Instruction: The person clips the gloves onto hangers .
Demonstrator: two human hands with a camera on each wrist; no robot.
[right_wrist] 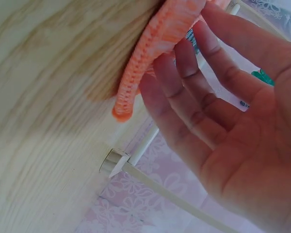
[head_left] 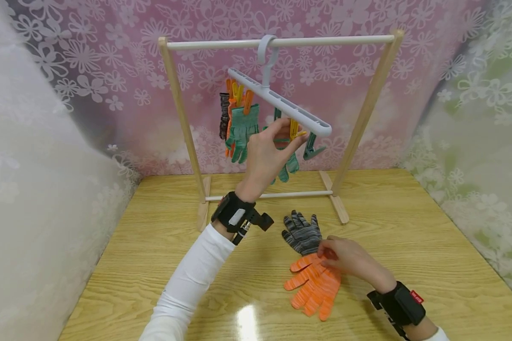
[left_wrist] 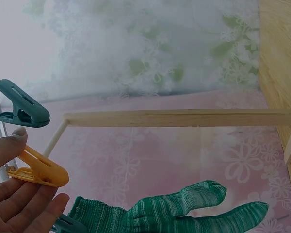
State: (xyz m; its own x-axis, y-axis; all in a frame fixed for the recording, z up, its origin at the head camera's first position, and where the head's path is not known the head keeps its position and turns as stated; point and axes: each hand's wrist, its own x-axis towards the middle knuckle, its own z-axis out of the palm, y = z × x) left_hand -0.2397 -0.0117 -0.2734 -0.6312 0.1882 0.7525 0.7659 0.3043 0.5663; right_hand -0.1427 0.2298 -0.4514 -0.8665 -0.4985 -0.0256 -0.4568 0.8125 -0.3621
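Note:
My left hand (head_left: 262, 154) is raised to the near half of a grey clip hanger (head_left: 291, 109), pinching a yellow clothes peg (left_wrist: 46, 171) between thumb and fingers. Beside it hangs a dark green peg (left_wrist: 26, 106) that holds nothing. Behind the hand, a green knit glove (left_wrist: 155, 213) hangs from another green peg. Low over the table, my right hand (head_left: 352, 259) pinches an orange knit glove (head_left: 315, 290) at its cuff end. That glove lies with its fingers toward me. A black-grey glove (head_left: 303, 233) lies just beyond, fingers pointing away.
The hanger hooks over the white top rod (head_left: 328, 41) of a wooden rack (head_left: 364, 113). On its far half, pegs hold a green glove (head_left: 244, 127), an orange one and a dark one (head_left: 224, 116). Floral cloth (head_left: 111, 76) surrounds the wooden table (head_left: 153, 237).

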